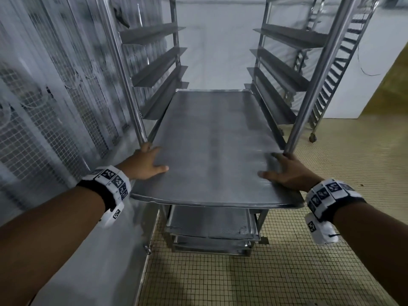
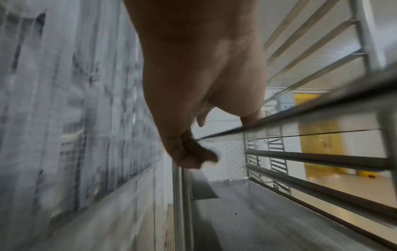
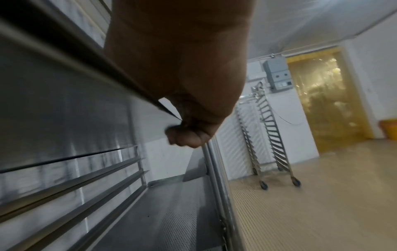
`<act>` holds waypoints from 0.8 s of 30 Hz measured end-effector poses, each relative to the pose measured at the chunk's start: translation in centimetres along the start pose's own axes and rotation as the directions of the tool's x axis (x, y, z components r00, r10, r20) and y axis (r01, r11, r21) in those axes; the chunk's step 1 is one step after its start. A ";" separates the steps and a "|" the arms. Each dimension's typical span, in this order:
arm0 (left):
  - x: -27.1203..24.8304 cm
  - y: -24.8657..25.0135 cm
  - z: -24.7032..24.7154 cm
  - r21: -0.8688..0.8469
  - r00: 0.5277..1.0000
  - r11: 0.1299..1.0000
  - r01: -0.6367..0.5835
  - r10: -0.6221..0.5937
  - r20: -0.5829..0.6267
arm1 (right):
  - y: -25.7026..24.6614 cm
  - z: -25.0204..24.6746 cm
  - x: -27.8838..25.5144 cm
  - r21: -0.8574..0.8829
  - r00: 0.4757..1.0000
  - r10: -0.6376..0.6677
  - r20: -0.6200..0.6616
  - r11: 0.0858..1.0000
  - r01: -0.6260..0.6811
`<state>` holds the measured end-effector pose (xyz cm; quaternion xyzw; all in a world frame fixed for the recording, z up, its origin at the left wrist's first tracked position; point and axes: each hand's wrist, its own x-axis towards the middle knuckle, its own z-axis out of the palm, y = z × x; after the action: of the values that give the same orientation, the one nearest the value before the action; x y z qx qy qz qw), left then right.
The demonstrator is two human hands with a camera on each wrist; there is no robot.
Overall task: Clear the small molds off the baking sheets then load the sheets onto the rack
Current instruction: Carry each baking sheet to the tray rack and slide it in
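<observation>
Both hands gripping the tray [image 1: 212,146] by its long edges: left hand [image 1: 144,163] and right hand [image 1: 287,171] each thumb on top, fingers curled under the rim. Tray sitting partway into the rack [image 1: 123,69], near end sticking out. Looking stiff, light, slick metal, so holding both edges is keeping it level

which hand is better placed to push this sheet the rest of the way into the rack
Neither alone: left hand and right hand grip opposite side edges of the baking sheet, level with each other by the rack posts, so push with both.
</observation>
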<state>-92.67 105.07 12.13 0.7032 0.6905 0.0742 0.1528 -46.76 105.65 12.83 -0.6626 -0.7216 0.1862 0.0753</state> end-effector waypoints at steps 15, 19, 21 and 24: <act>-10.1 11.4 1.8 0.110 0.934 0.938 -0.327 0.303 0.191 | -6.1 4.7 -6.5 -0.274 0.860 -0.502 0.092 0.817 0.507; -10.6 11.9 2.0 0.119 0.947 0.946 -0.301 0.283 0.150 | -6.2 4.9 -6.4 -0.237 0.882 -0.470 0.040 0.853 0.466; -10.4 11.9 2.5 0.138 0.957 0.949 -0.284 0.273 0.096 | -6.3 4.9 -6.0 -0.212 0.903 -0.429 0.012 0.882 0.422; -9.7 11.8 3.4 0.157 0.963 0.951 -0.266 0.268 0.011 | -6.9 4.6 -5.2 -0.207 0.928 -0.372 -0.018 0.909 0.360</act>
<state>-80.72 95.05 13.75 0.7996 0.5934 0.0432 0.0819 -54.19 99.43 11.84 -0.5248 -0.8455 0.0762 0.0622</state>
